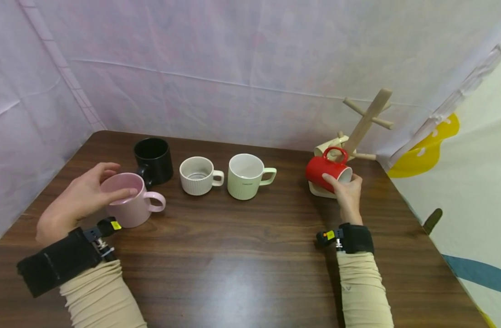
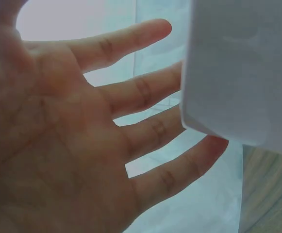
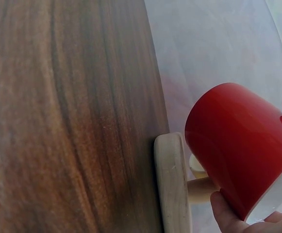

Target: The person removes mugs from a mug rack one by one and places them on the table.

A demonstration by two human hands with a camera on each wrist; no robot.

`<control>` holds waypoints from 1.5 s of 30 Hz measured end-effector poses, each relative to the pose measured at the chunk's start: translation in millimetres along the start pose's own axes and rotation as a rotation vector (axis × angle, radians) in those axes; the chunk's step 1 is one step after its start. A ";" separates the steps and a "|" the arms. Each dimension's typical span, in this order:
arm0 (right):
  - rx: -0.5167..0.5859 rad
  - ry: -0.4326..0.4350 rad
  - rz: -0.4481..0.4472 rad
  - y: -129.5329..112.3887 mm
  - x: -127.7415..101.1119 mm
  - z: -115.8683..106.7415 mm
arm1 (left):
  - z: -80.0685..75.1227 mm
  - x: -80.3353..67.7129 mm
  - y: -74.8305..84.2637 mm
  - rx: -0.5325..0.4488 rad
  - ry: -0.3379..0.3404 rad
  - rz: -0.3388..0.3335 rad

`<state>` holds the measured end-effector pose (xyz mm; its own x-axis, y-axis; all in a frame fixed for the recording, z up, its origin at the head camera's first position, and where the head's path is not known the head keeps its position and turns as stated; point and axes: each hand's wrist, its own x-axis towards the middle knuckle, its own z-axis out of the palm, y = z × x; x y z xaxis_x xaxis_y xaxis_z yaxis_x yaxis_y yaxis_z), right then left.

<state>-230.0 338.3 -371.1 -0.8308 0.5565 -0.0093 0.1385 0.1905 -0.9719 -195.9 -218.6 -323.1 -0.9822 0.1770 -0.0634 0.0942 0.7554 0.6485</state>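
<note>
- Right hand [image 1: 348, 191] grips the tilted red mug [image 1: 327, 169], which lies at its 11 o'clock.
- Left hand [image 1: 80, 196], fingers spread, touches the pink mug [image 1: 129, 200] at its 3 o'clock.

Dark wooden table [image 1: 242, 255] against pale draped sheeting [image 1: 234, 54]

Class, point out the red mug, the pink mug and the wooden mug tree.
red mug [image 1: 321, 171], head view, on its side wall
pink mug [image 1: 136, 212], head view, on its outer wall
mug tree [image 1: 367, 118], head view, on its upright post
</note>
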 end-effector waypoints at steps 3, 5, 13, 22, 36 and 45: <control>-0.004 -0.001 0.004 1.0 0.1 0.0 | 0.5 -0.7 0.9 -0.001 0.008 0.014; -0.007 -0.001 0.009 1.3 0.3 -0.2 | 0.6 -1.5 1.7 0.002 0.015 0.023; 0.024 0.002 0.006 -1.5 0.5 -1.2 | -0.4 -2.6 4.0 0.015 0.047 0.041; 0.008 0.027 -0.004 -3.5 0.1 -1.3 | -1.0 -2.1 7.3 0.003 0.106 0.060; -0.010 0.034 -0.008 -2.2 0.4 -1.0 | -1.5 -3.7 14.3 0.001 0.125 0.060; -0.014 0.020 0.003 -4.1 -0.2 -0.3 | -2.3 -3.6 22.0 -0.025 0.118 0.062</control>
<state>-230.2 337.7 -367.1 -0.8195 0.5730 -0.0070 0.1482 0.2002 -0.9685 -190.7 -204.1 -306.8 -0.9871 0.1462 0.0656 0.1523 0.7290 0.6673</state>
